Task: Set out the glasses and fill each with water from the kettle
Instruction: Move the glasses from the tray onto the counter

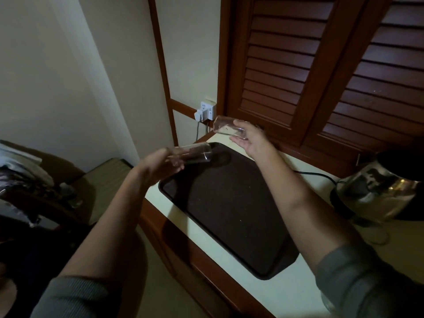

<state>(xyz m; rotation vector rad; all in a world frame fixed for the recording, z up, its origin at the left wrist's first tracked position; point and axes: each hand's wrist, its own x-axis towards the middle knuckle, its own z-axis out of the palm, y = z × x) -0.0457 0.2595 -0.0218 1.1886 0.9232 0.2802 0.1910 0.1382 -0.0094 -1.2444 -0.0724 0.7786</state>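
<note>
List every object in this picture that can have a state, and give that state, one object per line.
left hand: holds a glass, lifted.
left glass: on its side in the air, empty.
right hand: holds a glass, lifted.
right glass: tilted in the air, empty.
tray: flat on the counter, nothing on it.
kettle: upright on its base.
wall socket: plug inserted.
shutter doors: closed.

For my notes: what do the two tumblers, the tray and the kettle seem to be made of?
Left tumbler and right tumbler: clear glass, see-through. Tray: dark, matte, probably plastic; its finish is speckled. Kettle: shiny metal or glass body with reflections, I cannot tell which.
</note>
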